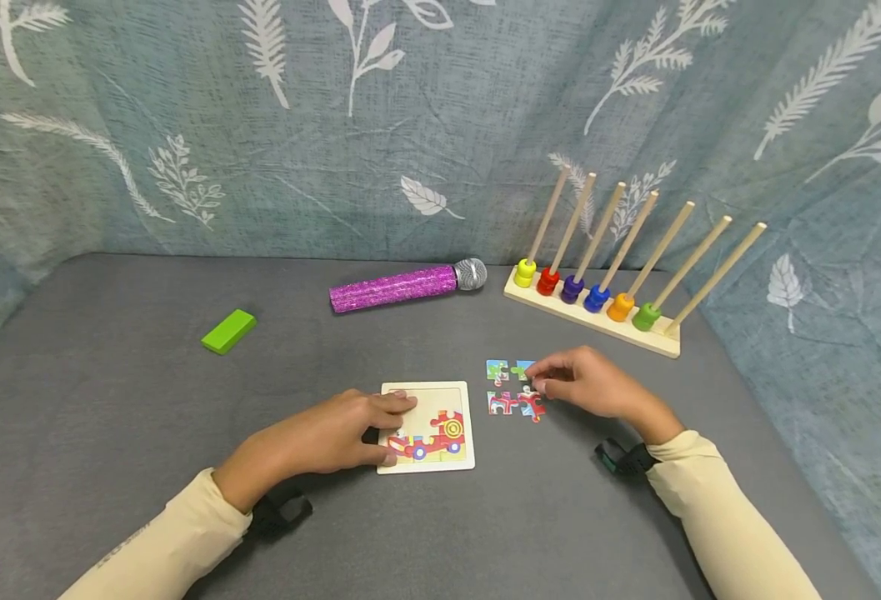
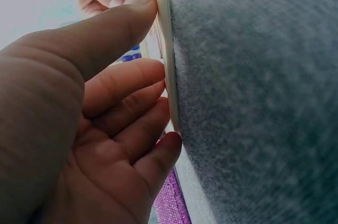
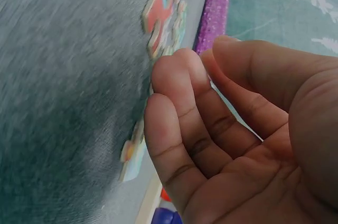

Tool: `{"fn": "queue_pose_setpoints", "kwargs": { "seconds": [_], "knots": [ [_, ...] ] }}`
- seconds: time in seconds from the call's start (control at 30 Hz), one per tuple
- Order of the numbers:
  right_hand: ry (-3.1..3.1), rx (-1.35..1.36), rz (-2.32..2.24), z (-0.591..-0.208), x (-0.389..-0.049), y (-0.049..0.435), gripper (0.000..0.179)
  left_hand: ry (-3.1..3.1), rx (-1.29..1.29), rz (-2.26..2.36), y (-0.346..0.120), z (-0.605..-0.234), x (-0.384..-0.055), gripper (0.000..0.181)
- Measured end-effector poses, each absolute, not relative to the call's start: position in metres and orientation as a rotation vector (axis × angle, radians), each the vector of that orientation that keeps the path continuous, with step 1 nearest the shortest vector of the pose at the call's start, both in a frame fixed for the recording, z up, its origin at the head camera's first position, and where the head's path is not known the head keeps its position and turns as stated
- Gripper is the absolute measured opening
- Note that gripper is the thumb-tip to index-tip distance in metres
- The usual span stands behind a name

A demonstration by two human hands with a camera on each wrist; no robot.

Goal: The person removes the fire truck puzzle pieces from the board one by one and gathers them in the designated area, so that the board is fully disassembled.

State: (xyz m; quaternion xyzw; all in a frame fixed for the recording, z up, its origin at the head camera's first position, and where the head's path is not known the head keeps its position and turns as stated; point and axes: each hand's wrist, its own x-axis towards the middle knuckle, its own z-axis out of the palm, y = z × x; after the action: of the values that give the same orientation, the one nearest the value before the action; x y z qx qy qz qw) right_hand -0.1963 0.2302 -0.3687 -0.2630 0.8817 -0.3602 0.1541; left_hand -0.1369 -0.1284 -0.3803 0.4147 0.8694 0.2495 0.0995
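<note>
A square wooden jigsaw tray (image 1: 421, 399) lies on the table, partly filled with pieces of a red car picture. My left hand (image 1: 350, 429) rests on its left side, fingers over the inside and thumb at the lower left; in the left wrist view its fingertips meet the tray's edge (image 2: 168, 49). To the right lie several loose jigsaw pieces (image 1: 500, 403). Over their right side reaches my right hand (image 1: 593, 382), fingertips at the upper right piece (image 1: 520, 368). The right wrist view shows its fingers bent, thumb near the index finger, nothing visible between them.
Behind the tray lies a glittery purple microphone (image 1: 395, 288). A wooden peg stand (image 1: 590, 315) with coloured beads and tall rods is at the back right. On the left is a green block (image 1: 228, 331). A patterned curtain (image 1: 275, 167) hangs behind the table.
</note>
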Motion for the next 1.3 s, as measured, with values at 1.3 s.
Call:
{"fn": "queue_pose_setpoints", "kwargs": {
  "seconds": [1.3],
  "knots": [
    [2.441, -0.951, -1.035, -0.368, -0.19, 0.18, 0.018, 2.457, 1.206, 0.589, -0.114, -0.377, -0.123, 0.05]
  ]
}}
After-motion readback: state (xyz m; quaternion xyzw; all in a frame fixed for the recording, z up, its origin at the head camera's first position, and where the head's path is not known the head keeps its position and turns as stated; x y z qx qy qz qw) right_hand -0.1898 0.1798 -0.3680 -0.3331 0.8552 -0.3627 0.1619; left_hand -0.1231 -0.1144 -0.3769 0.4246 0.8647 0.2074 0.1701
